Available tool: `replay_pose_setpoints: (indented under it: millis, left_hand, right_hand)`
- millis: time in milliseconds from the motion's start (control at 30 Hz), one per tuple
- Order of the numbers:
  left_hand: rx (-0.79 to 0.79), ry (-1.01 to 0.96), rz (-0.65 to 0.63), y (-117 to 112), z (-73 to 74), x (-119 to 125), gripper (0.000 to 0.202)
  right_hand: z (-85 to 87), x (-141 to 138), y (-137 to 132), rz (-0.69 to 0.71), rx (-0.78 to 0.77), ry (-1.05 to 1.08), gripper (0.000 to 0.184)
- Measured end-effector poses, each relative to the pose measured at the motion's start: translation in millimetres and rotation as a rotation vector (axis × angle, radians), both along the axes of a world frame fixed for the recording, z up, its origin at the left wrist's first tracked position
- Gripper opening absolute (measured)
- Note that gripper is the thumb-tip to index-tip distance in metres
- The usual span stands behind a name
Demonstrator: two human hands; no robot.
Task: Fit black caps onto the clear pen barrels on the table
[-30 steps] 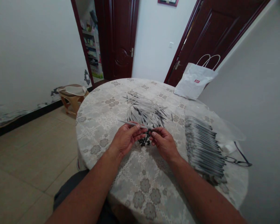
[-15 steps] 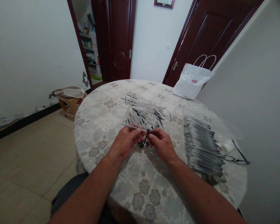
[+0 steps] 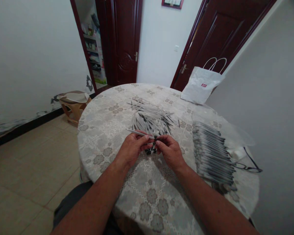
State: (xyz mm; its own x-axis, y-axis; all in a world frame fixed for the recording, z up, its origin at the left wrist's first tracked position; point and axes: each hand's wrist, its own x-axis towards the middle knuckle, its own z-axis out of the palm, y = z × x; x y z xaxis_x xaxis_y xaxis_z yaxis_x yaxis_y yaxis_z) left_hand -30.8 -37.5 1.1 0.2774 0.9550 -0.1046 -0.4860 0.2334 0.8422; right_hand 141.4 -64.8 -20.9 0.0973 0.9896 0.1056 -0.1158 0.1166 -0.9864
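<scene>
My left hand (image 3: 133, 145) is closed on a slim, pale pen (image 3: 135, 132), whose thin end points left and slightly up. My right hand (image 3: 170, 148) pinches a small black piece (image 3: 155, 138) at the pen's right end; whether the two are joined I cannot tell. Below the fingertips lie several small black pieces (image 3: 149, 151), partly hidden by my hands. Just beyond my hands spreads a loose pile of slim pale and black sticks (image 3: 150, 116).
The round table wears a flowered cloth (image 3: 147, 199). At right, a neat row of grey pens (image 3: 212, 153) lies by clear plastic, with eyeglasses (image 3: 250, 168) beside it. A white paper bag (image 3: 202, 85) stands at the back right. A stool (image 3: 73, 104) is left of the table.
Almost nothing differs. Both hands stay in place over the black pieces, with only a slight shift of the fingers at the pen's right end.
</scene>
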Motion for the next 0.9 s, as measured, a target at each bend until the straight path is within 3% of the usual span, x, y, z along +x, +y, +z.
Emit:
replay_pose_setpoints:
  millis: [567, 900]
  left_hand:
    - [0.001, 0.058, -0.018, -2.4, 3.5, 4.0, 0.021]
    - [-0.036, -0.08, -0.037, 0.1, -1.0, 0.1, 0.026]
  right_hand:
    - [6.2, 1.1, -10.7, -0.087, 0.156, -0.428, 0.023]
    - [10.4, -3.1, -6.0, -0.094, 0.078, -0.122, 0.021]
